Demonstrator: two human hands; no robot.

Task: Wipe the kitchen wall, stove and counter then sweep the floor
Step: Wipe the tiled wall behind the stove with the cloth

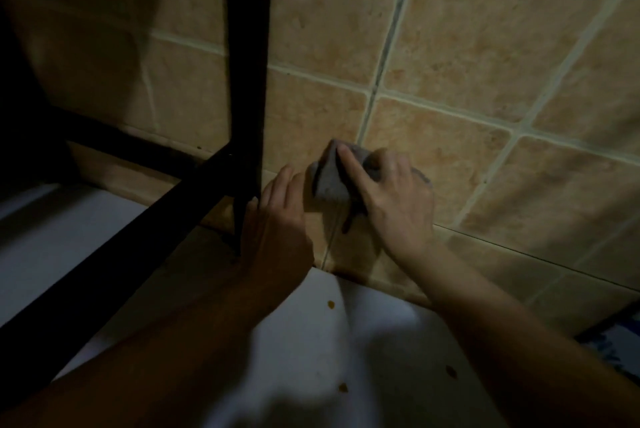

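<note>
My right hand (391, 195) presses a grey cloth (329, 181) flat against the beige tiled wall (467, 46), low down near where the wall meets the white counter (363, 341). Its fingers lie spread over the cloth, the index finger stretched along it. My left hand (277, 216) sits just left of the cloth, fingers curled round the foot of a black metal rack leg (247, 81). Both forearms reach in from the bottom of the view.
The black rack has a second bar (104, 254) running diagonally down to the left. A beige tile skirting (485, 264) runs along the wall's base. Small brown spots (330, 304) dot the white counter. A blue patterned thing (616, 341) shows at the right edge. The left side is dark.
</note>
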